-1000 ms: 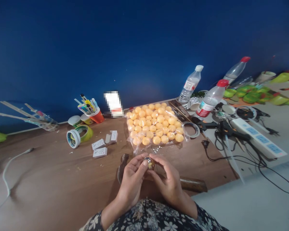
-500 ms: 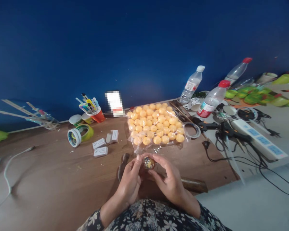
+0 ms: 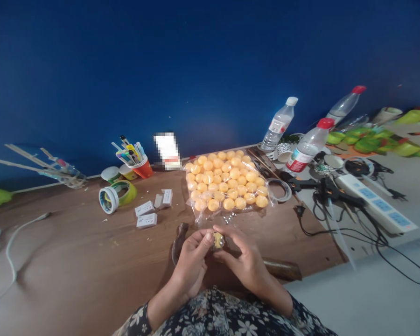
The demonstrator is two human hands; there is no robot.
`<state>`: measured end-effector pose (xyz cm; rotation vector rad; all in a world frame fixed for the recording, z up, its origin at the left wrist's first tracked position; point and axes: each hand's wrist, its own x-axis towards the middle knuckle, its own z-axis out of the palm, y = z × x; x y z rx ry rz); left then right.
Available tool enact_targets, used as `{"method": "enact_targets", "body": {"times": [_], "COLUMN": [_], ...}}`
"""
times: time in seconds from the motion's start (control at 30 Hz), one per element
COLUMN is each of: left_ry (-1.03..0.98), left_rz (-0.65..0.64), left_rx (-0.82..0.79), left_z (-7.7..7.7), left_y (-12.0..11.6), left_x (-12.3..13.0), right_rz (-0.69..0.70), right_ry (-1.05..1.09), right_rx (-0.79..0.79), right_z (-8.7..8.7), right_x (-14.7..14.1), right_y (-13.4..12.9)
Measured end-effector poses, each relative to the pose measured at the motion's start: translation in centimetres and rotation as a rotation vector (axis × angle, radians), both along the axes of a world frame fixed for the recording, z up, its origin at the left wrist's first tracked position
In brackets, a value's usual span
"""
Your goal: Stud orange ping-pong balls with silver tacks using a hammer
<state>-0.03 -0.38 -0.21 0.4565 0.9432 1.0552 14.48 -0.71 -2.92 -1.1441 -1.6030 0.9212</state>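
Observation:
A small yellow ball with shiny silver studs [image 3: 218,241] is held close to my body, above the table. My left hand [image 3: 192,256] grips its left side, thumb on top. The fingers and thumb of my right hand [image 3: 243,256] close on it from the right. Under my hands lies a hammer, its dark head [image 3: 179,242] showing on the left and its wooden handle [image 3: 283,269] on the right; my hands hide its middle. Just beyond, a clear plastic bag of yellow-orange balls [image 3: 227,179] lies flat, with several tiny shiny bits [image 3: 228,218] at its near edge.
Left of the bag are small white boxes [image 3: 147,220], tape rolls [image 3: 109,200] and an orange cup of pens [image 3: 143,169]. To the right stand plastic bottles [image 3: 310,144], near a tape ring [image 3: 280,190], a black clamp [image 3: 327,187] and a power strip [image 3: 378,203]. A blue wall rises behind.
The studded ball has turned in my fingers, so more of its yellow surface faces up. My left thumb has shifted right onto it. The things on the table stay in place.

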Motion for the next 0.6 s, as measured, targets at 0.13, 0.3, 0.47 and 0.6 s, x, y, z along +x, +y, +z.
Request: {"method": "enact_targets", "body": {"times": [0.13, 0.3, 0.47, 0.6], "left_ry": [-0.026, -0.084, -0.094, -0.117], "left_rz": [0.014, -0.031, -0.057, -0.06], "left_rx": [0.007, -0.054, -0.047, -0.019], "left_z": [-0.31, -0.25, 0.1, 0.04], "left_y": [-0.04, 0.06, 0.1, -0.05], "left_x": [-0.18, -0.32, -0.28, -0.28], "right_rz": [0.064, 0.115, 0.169, 0.199], "right_ry": [-0.007, 0.008, 0.013, 0.049], "right_rx": [0.04, 0.056, 0.034, -0.01], "right_z": [0.24, 0.47, 0.33, 0.16], "right_x": [0.49, 0.75, 0.92, 0.85], "right_y": [0.34, 0.56, 0.57, 0.62]}}
